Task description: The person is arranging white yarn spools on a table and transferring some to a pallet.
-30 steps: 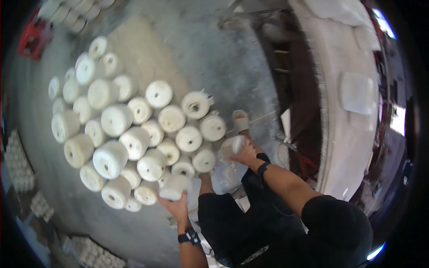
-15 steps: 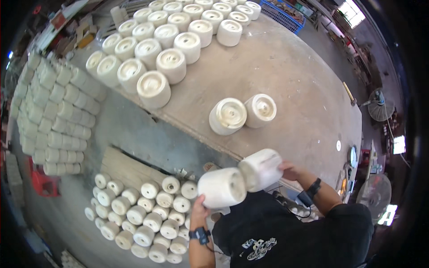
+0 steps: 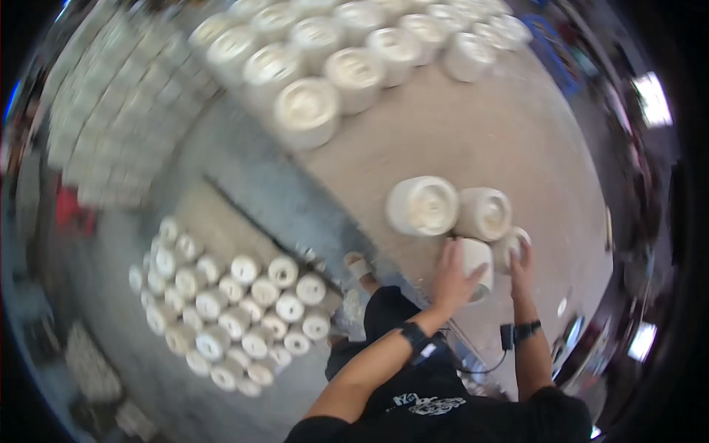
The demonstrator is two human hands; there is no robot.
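Both arms reach out over the table, each hand on a white cylindrical mould. My left hand [image 3: 452, 284] is wrapped around one mould [image 3: 478, 253], its thumb across the near side. Beside it, my right hand [image 3: 521, 269] grips a second mould [image 3: 503, 255] from the right. These two are close together at the tabletop, just in front of two more standing moulds, a left one [image 3: 422, 207] and a right one [image 3: 484, 213]. Motion blur and my fingers hide whether the held moulds rest fully on the table.
Rows of similar moulds [image 3: 306, 111] stand along the far part of the brown table [image 3: 384, 140]. On the floor at left lies a group of smaller white moulds [image 3: 210, 303]. Behind them rises a tall white stack [image 3: 125, 111], with a red stool [image 3: 74, 210] near its base.
Both hands have carried their moulds from in front of my body to the tabletop, next to the two standing ones. The whole view has shifted.
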